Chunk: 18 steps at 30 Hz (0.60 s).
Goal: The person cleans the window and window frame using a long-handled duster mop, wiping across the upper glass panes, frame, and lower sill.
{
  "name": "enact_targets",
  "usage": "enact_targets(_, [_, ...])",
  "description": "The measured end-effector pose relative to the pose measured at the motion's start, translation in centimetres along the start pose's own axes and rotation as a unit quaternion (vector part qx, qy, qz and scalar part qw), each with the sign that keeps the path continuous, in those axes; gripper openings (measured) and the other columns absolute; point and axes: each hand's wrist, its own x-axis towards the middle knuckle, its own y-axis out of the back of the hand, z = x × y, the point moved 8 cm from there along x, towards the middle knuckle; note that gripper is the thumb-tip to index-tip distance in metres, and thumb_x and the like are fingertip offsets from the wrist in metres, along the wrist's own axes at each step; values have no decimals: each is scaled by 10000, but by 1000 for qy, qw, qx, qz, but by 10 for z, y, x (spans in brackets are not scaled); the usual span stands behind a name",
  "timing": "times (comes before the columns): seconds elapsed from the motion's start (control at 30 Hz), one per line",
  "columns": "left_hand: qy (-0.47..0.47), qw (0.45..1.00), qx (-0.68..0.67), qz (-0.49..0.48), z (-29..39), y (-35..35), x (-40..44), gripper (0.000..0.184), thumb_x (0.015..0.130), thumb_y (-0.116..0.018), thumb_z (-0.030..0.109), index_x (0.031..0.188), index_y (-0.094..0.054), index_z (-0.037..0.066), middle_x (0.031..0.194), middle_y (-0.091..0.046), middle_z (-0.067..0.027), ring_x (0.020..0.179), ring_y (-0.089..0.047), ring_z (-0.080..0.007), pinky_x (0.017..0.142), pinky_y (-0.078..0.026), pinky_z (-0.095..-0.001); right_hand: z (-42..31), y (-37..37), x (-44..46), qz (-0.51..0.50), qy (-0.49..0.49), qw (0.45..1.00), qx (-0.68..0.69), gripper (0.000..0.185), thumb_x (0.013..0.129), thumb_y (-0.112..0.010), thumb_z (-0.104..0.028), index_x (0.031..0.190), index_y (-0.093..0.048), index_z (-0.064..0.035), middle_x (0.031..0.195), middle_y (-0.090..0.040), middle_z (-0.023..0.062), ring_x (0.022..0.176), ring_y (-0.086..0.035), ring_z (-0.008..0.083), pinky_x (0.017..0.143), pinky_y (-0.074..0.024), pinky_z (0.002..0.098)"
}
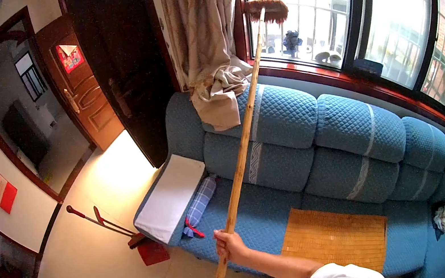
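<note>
My right hand point(230, 245) is wrapped round the lower part of a long wooden pole, the handle of a broom point(241, 156). The pole slants up and to the right across the view, in front of the blue sofa point(279, 113). At its top, the reddish-brown bristle head point(268, 11) is raised before the window, beside the beige curtain point(202, 21). Whether the bristles touch the glass or frame I cannot tell. The pole's lower end runs out of view at the bottom edge. My left hand is not in view.
A bunched curtain end hangs over the sofa back. A woven mat point(335, 237), a plaid pillow point(202, 202) and a white cloth point(170, 195) lie on the sofa. By its left end stand a red dustpan point(153, 252) and another long handle. Dark doors point(122, 67) are at left.
</note>
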Motion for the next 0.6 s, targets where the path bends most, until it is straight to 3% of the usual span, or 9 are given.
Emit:
enact_targets(0.17, [-119,990,2,71,93,-9,8,209,721,-624,163,568,-511,77,536,-474,20,499,-414,-111,446,-336,-334,-60,-20,10,-36,51,998,-11,261,870,-586,-262,740,-422,-105,538,-344,-18,427,-371,116,404,-304,271])
enact_targets(0.23, [-124,989,-4,83,126,-14,19,166,719,-611,134,604,-555,27,524,-494,-20,515,-452,-127,469,-369,-357,-99,-34,14,-59,100,993,-31,269,862,-595,-267,728,-417,-116,536,-345,-22,416,-364,109,398,-301,258])
enact_targets(0.3, [-168,973,112,109,154,-16,40,197,713,-667,168,704,-528,28,517,-474,-16,456,-452,-141,458,-379,-308,-142,-51,18,-89,140,985,-41,264,858,-598,-264,722,-423,-120,531,-350,-25,405,-356,102,390,-296,247])
enact_targets(0.37, [-275,939,78,190,181,-21,58,248,718,-679,209,723,-527,13,533,-479,-29,495,-478,-155,504,-407,-330,-185,-71,17,-110,160,980,-48,257,856,-597,-258,717,-428,-122,529,-356,-28,403,-354,94,388,-295,241])
enact_targets(0.47, [-318,909,103,248,277,-35,23,235,724,-677,197,720,-525,18,538,-480,-37,505,-479,-144,499,-399,-329,-240,-101,10,-131,195,970,-68,245,859,-595,-256,732,-437,-117,539,-356,-39,405,-347,82,392,-293,238])
enact_targets(0.6, [-318,919,69,224,308,-43,15,230,728,-672,180,731,-514,13,547,-478,-35,511,-480,-144,504,-395,-334,-269,-114,9,-131,219,964,-66,242,863,-601,-247,747,-447,-99,552,-353,-41,415,-345,79,399,-284,237])
